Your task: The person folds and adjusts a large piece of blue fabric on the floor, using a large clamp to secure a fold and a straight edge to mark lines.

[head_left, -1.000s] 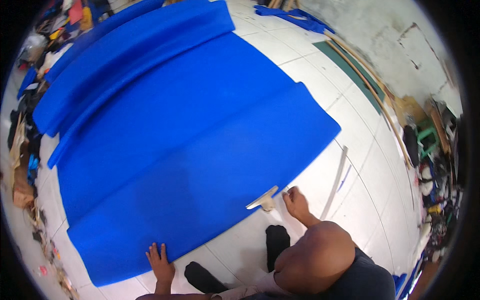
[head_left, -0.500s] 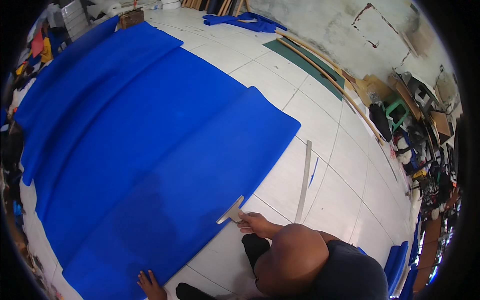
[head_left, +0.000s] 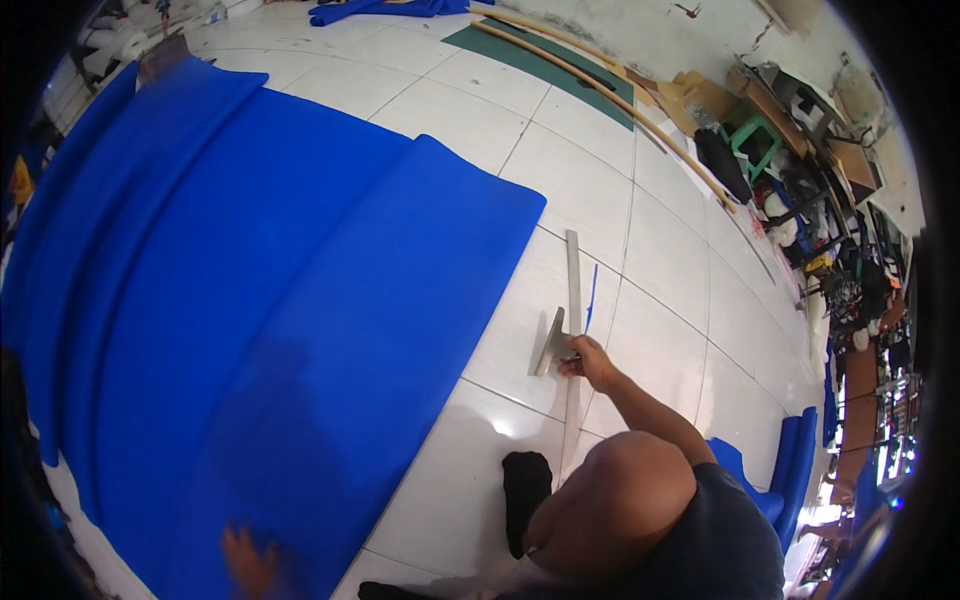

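A large blue sheet of fabric (head_left: 330, 300), folded over in layers, covers the left side of the tiled floor. My left hand (head_left: 250, 562) is on its near part, blurred, with its fingers looking spread and nothing in them. My right hand (head_left: 588, 362) is closed on the stem of a flat T-shaped metal tool (head_left: 551, 343). That tool is off the fabric, over the floor beside a long metal ruler (head_left: 574, 270). A thin blue strip (head_left: 592, 300) lies to the right of the ruler. Part of the ruler is hidden behind my hand.
My bent knee (head_left: 640, 475) and black-socked foot (head_left: 526, 500) are at the fabric's right edge. Beyond are a green sheet (head_left: 560, 65) and long wooden poles (head_left: 640, 120). Clutter with a green stool (head_left: 756, 140) lines the right wall. Blue rolls (head_left: 795, 460) stand lower right.
My right hand has moved the T-shaped tool off the fabric's edge, up and right toward the ruler. My left hand has slid leftward on the fabric. The view has shifted.
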Action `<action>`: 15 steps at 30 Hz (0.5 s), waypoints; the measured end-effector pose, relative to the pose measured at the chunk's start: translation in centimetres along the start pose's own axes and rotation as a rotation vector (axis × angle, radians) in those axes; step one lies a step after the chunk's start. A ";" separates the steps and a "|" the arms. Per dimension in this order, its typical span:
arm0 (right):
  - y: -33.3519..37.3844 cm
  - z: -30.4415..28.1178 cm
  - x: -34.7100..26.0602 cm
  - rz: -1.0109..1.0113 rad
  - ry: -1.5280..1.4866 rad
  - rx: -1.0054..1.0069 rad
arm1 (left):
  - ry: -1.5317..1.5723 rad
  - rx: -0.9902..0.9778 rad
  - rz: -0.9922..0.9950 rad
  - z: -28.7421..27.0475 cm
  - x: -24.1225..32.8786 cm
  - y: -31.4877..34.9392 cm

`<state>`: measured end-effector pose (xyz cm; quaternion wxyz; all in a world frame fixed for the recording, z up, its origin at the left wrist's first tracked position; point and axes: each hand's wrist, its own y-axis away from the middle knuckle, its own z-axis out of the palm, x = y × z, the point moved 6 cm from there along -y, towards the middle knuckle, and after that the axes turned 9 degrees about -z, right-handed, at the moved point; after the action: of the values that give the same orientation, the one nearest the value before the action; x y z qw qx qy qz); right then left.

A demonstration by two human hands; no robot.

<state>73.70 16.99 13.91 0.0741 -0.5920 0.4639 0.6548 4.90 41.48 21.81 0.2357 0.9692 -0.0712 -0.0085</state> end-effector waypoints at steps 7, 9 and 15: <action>-4.6 1.9 -2.9 0.003 0.140 -0.004 | 0.091 0.172 0.057 -11.0 0.3 -5.8; -3.9 1.7 -2.2 0.028 0.048 -0.011 | 0.133 0.095 0.058 -12.3 2.0 -4.5; 0.2 5.6 1.5 0.249 -0.326 -0.140 | 0.073 -0.121 0.037 -11.5 1.2 1.1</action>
<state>69.21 20.08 11.97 0.0252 -0.4202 0.4688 0.7766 6.52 45.60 32.54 0.2963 0.9514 -0.0796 0.0271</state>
